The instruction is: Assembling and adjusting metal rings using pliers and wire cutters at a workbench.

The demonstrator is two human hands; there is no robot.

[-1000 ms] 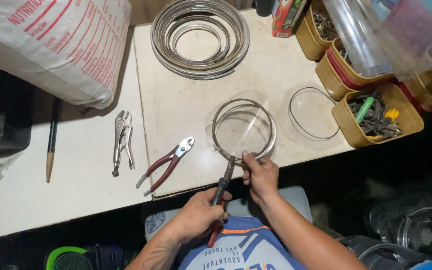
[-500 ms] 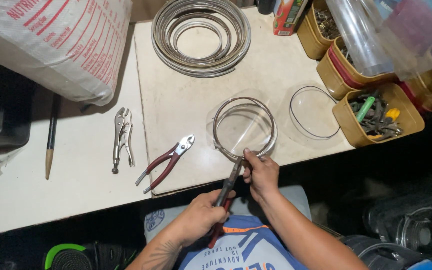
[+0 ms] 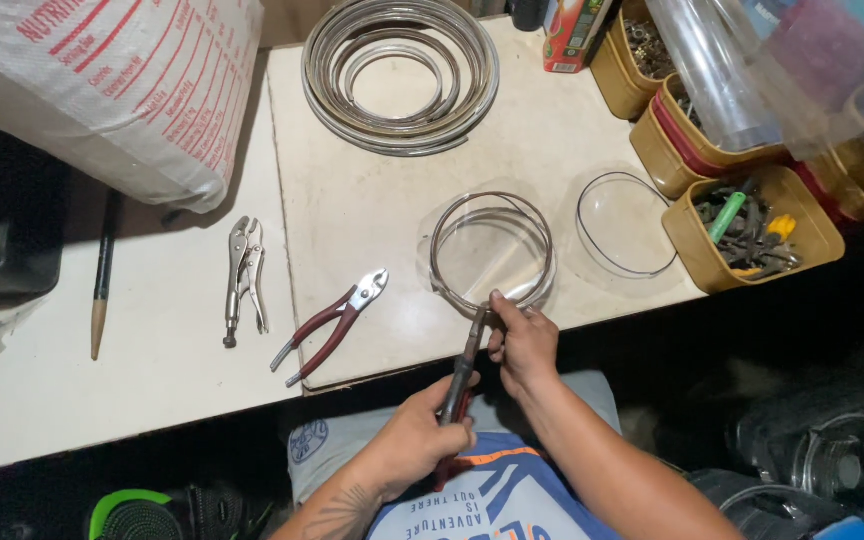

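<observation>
A clear round lid with a metal ring lies at the front edge of the white table. My left hand grips the red handles of a pair of pliers, whose jaws meet the ring's near edge. My right hand pinches the ring at the same spot, beside the plier jaws.
Red-handled pliers and locking pliers lie to the left, with a pencil-like stick further left. A stack of metal rings sits at the back, a clear disc at right, yellow tubs of hardware beyond, a white sack at top left.
The view has shifted slightly. My left hand has moved a little with the pliers, still at the ring's near edge. My right hand stays on the ring.
</observation>
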